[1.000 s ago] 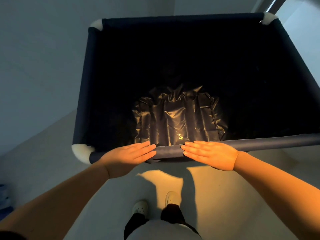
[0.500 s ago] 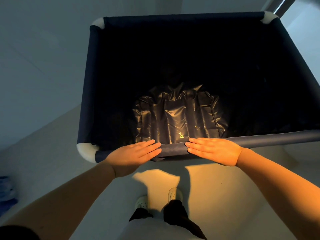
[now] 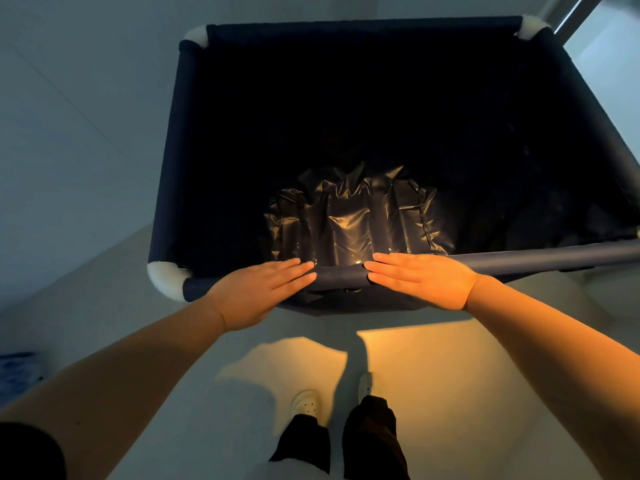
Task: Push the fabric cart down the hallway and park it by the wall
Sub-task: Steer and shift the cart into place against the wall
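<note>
Two flat hands on cart rail (image 3: pixel 519 259), wall (image 3: pixel 79 133) beside.

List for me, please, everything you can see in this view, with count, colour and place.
fabric cart: one, navy blue, fills the middle and top.
corner joints: three visible, white, at the cart's rim corners.
liner: one, dark and shiny, crumpled in the cart's bottom.
wall: one, pale grey, left of the cart.
floor: pale, under the cart.
shoes: two, white, bottom centre.
left hand: flat on the near rim.
right hand: flat on the near rim.
</note>
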Demonstrator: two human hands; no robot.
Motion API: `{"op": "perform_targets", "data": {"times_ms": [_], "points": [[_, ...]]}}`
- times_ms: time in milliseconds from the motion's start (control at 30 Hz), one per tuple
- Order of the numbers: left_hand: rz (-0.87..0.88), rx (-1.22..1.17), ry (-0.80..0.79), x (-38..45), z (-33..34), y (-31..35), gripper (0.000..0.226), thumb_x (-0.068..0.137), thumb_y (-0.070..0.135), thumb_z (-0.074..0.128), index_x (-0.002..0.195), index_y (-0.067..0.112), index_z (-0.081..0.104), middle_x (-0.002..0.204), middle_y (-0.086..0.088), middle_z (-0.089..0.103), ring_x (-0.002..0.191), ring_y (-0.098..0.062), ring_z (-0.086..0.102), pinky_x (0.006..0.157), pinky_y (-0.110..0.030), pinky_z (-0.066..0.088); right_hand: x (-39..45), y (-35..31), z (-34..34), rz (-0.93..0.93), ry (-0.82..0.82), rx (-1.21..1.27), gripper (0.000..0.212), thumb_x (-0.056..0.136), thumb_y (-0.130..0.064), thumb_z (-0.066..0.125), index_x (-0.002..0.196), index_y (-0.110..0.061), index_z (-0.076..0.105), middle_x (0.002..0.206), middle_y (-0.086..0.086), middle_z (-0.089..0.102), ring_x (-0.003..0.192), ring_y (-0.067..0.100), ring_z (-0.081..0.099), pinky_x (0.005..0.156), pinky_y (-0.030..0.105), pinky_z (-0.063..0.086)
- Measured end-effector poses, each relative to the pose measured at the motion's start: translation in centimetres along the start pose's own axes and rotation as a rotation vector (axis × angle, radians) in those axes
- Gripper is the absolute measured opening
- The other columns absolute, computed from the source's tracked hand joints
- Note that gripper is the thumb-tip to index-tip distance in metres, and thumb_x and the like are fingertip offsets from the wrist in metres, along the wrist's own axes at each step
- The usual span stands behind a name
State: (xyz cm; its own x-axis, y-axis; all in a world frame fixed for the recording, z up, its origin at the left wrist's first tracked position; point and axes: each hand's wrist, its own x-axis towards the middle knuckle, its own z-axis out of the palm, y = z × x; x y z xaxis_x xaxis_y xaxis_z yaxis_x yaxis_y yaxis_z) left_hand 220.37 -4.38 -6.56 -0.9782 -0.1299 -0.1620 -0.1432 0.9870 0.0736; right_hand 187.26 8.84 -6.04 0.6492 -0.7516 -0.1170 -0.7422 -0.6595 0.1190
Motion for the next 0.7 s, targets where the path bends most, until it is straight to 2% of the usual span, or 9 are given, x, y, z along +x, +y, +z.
{"op": "perform_targets", "data": {"times_ms": [100,200,367,467,567,633,700], "points": [[-0.005,-0.032,0.02,-1.8,0.0,-1.4,0.084,0.074,0.0,0.066,0.145,0.012,0.024,0.15,-0.007,0.032,0.133,-0.027,0.039,0.103,-0.041,0.041,2.3,-1.0,-0.6,-0.004,0.011,0.002,0.089,0.062,0.006,0.073,0.143,-0.009,0.037,0.148,0.008,0.04,0.137,0.021,0.025,0.106,0.036,0.027],[-0.017,-0.015,0.033,-3.8,0.1,-2.5,0.085,0.071,0.0,0.07,0.144,0.011,0.028,0.148,-0.008,0.037,0.131,-0.027,0.042,0.102,-0.041,0.042,4.4,-2.0,-1.0,-0.012,-0.007,0.007,0.092,0.062,0.005,0.075,0.143,-0.007,0.034,0.149,0.008,0.04,0.137,0.021,0.027,0.106,0.034,0.03],[-0.028,0.012,0.023,-7.3,0.3,-4.1,0.083,0.068,0.0,0.073,0.141,0.009,0.035,0.146,-0.009,0.041,0.129,-0.027,0.044,0.102,-0.041,0.041,8.0,-3.7,-1.6,-0.044,-0.012,-0.029,0.089,0.063,-0.001,0.076,0.142,-0.006,0.036,0.148,0.009,0.041,0.135,0.026,0.039,0.107,0.035,0.027],[-0.038,0.019,-0.007,-9.4,0.7,-4.8,0.084,0.072,0.003,0.071,0.143,0.011,0.028,0.148,-0.007,0.032,0.132,-0.025,0.04,0.105,-0.039,0.038,9.8,-4.8,-2.1,-0.067,-0.005,-0.011,0.082,0.069,-0.003,0.073,0.142,-0.005,0.036,0.149,0.01,0.038,0.136,0.028,0.038,0.108,0.036,0.031],[-0.056,0.038,-0.05,-11.5,1.5,-5.3,0.085,0.083,0.008,0.06,0.147,0.019,0.006,0.153,-0.003,0.018,0.139,-0.021,0.025,0.111,-0.034,0.027,11.2,-5.8,-2.8,-0.093,0.034,-0.015,0.076,0.069,-0.005,0.074,0.139,-0.005,0.043,0.145,0.011,0.045,0.133,0.027,0.042,0.108,0.036,0.028],[-0.074,0.046,-0.055,-12.8,2.1,-5.3,0.082,0.083,0.01,0.058,0.146,0.017,0.007,0.153,-0.002,0.013,0.14,-0.02,0.025,0.112,-0.033,0.025,11.9,-6.5,-3.1,-0.101,0.047,-0.013,0.075,0.069,-0.006,0.075,0.138,-0.006,0.044,0.144,0.01,0.046,0.133,0.026,0.042,0.107,0.035,0.027],[-0.094,0.078,-0.072,-13.9,2.4,-5.2,0.079,0.087,0.011,0.051,0.145,0.018,-0.002,0.153,0.0,0.002,0.142,-0.018,0.015,0.114,-0.033,0.015,12.6,-7.2,-3.4,-0.115,0.05,-0.009,0.075,0.07,-0.006,0.075,0.138,-0.006,0.044,0.145,0.01,0.044,0.134,0.025,0.04,0.108,0.034,0.027]]}}
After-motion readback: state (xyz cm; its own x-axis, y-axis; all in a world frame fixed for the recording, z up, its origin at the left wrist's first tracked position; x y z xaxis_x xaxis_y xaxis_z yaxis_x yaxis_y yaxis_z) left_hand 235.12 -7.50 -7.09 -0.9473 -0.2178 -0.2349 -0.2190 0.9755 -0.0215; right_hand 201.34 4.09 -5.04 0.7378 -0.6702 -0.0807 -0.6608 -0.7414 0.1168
